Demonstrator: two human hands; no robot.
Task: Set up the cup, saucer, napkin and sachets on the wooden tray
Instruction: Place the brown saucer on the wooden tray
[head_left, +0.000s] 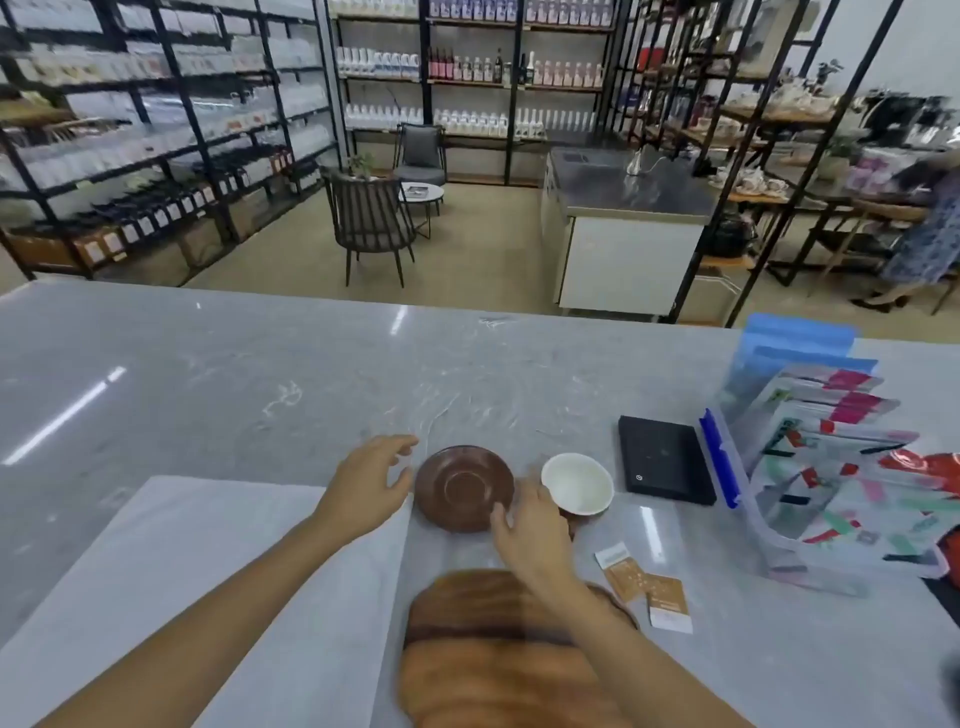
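A brown saucer (462, 487) lies on the grey counter, just beyond the wooden tray (498, 654) at the near edge. My left hand (366, 486) hovers open at the saucer's left rim, fingers spread. At the saucer's right rim is my right hand (535, 535), fingers curled, touching or nearly touching the rim. A white-lined cup (577, 483) stands right of the saucer. Two brown-and-white sachets (647, 587) lie right of the tray. A large white napkin or cloth (208, 571) is spread on the left.
A black flat device (665, 470) rests right of the cup. Beyond it, a clear box with a blue edge (727, 467) holds several colourful packets. Past the counter's far edge are shelves, chairs and a person at far right.
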